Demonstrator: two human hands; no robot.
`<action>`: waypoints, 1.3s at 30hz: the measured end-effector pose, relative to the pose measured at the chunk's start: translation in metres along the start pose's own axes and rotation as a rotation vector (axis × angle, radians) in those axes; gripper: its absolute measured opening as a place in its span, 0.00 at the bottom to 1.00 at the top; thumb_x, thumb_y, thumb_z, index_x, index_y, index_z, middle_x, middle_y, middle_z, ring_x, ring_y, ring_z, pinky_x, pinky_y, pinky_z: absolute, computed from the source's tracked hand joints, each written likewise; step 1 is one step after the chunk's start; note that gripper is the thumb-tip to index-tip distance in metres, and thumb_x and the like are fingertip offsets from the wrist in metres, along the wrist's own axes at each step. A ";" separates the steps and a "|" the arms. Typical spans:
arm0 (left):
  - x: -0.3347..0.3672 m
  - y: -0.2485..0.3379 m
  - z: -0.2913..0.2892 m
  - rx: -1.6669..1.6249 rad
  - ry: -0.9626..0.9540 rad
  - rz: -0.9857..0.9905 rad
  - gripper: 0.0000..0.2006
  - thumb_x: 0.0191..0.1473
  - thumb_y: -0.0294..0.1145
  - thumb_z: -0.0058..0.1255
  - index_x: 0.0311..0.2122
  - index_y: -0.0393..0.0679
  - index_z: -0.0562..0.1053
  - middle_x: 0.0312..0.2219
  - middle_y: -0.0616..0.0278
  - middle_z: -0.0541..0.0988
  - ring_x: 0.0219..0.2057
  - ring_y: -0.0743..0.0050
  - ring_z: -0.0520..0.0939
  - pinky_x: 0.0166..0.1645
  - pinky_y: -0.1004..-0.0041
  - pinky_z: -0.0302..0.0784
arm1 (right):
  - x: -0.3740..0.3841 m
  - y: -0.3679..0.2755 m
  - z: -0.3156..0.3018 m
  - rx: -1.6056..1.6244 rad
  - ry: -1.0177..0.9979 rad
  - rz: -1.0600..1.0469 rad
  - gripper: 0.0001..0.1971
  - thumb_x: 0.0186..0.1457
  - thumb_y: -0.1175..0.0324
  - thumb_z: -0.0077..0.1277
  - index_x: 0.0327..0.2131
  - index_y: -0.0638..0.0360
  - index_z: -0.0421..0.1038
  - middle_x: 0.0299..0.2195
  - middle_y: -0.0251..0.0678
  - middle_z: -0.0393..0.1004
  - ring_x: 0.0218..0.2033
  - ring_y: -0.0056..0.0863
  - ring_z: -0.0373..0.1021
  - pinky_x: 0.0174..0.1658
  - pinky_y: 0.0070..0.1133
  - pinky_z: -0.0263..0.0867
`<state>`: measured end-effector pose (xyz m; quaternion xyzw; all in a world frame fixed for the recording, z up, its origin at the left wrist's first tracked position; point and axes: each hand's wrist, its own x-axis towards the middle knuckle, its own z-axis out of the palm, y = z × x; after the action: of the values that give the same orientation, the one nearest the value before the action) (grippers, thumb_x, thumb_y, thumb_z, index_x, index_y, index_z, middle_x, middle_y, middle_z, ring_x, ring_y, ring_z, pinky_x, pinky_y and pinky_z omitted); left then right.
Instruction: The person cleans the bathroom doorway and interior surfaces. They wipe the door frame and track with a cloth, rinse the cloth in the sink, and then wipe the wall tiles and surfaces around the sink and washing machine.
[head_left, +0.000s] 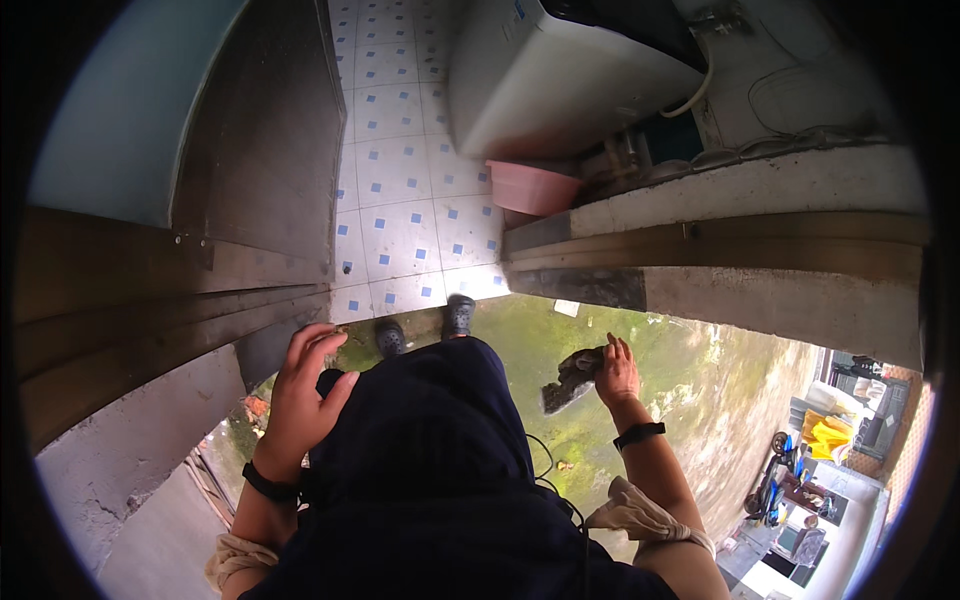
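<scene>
My right hand (617,374) is closed on a dark, dirty grey rag (570,382), which hangs off to the left of the fingers over the mossy ground. Its fingertips are partly hidden by the hand's own back. My left hand (308,385) is raised at the left, fingers apart and slightly bent, with nothing in it. It is nearest the bottom of the door frame. Between the hands are my dark clothes and my feet in dark clogs (458,315), at the edge of the tiled floor (400,225).
Beyond the doorway stands a grey-white washing machine (560,90), with a pink basin (533,188) beside its base. A dark door (265,130) stands at the left, and a wall (760,300) edges the right. Green mossy concrete (690,400) lies around my feet. A blue motorbike (775,480) is far right.
</scene>
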<state>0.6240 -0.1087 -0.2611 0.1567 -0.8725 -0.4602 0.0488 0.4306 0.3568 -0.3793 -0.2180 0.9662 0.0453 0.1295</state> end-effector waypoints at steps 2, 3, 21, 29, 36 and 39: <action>0.009 0.005 0.000 0.012 -0.034 0.039 0.19 0.45 0.26 0.54 0.45 0.40 0.68 0.45 0.54 0.68 0.39 0.56 0.75 0.44 0.68 0.71 | -0.004 0.009 -0.004 0.068 -0.085 0.123 0.16 0.41 0.75 0.46 0.38 0.62 0.64 0.47 0.44 0.65 0.54 0.43 0.56 0.55 0.31 0.56; 0.011 0.008 -0.002 0.019 -0.047 0.055 0.19 0.45 0.26 0.54 0.45 0.40 0.68 0.45 0.54 0.68 0.39 0.56 0.75 0.44 0.68 0.71 | -0.004 0.012 -0.004 0.126 -0.179 0.221 0.13 0.41 0.75 0.47 0.36 0.61 0.64 0.43 0.44 0.68 0.52 0.44 0.58 0.53 0.32 0.58; 0.008 -0.009 0.000 0.034 -0.024 -0.031 0.19 0.46 0.25 0.54 0.46 0.40 0.68 0.45 0.55 0.68 0.39 0.60 0.75 0.44 0.69 0.71 | 0.095 0.009 -0.101 -0.200 0.376 -0.129 0.17 0.45 0.78 0.43 0.42 0.66 0.66 0.52 0.42 0.59 0.52 0.44 0.56 0.54 0.31 0.58; -0.003 -0.009 -0.002 0.082 -0.026 -0.173 0.20 0.46 0.25 0.54 0.46 0.41 0.67 0.46 0.55 0.68 0.41 0.59 0.75 0.45 0.68 0.71 | 0.150 0.033 -0.012 -0.507 0.143 -0.131 0.23 0.53 0.71 0.35 0.53 0.73 0.56 0.58 0.44 0.52 0.61 0.40 0.45 0.62 0.31 0.47; -0.021 -0.011 -0.004 0.225 -0.065 -0.253 0.21 0.43 0.24 0.55 0.46 0.42 0.67 0.47 0.54 0.68 0.43 0.57 0.74 0.46 0.68 0.71 | 0.192 0.041 0.108 -0.395 -0.190 -0.092 0.20 0.55 0.65 0.36 0.50 0.61 0.63 0.53 0.45 0.60 0.53 0.39 0.60 0.55 0.27 0.58; -0.022 -0.011 -0.005 0.225 -0.064 -0.270 0.22 0.43 0.23 0.55 0.46 0.42 0.67 0.48 0.54 0.67 0.44 0.57 0.73 0.47 0.68 0.71 | 0.185 0.032 0.119 -0.329 -0.461 -0.035 0.16 0.57 0.64 0.33 0.42 0.59 0.68 0.44 0.44 0.68 0.47 0.41 0.66 0.48 0.31 0.65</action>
<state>0.6490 -0.1115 -0.2663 0.2624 -0.8906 -0.3667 -0.0590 0.2831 0.3267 -0.5432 -0.2368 0.8870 0.2477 0.3095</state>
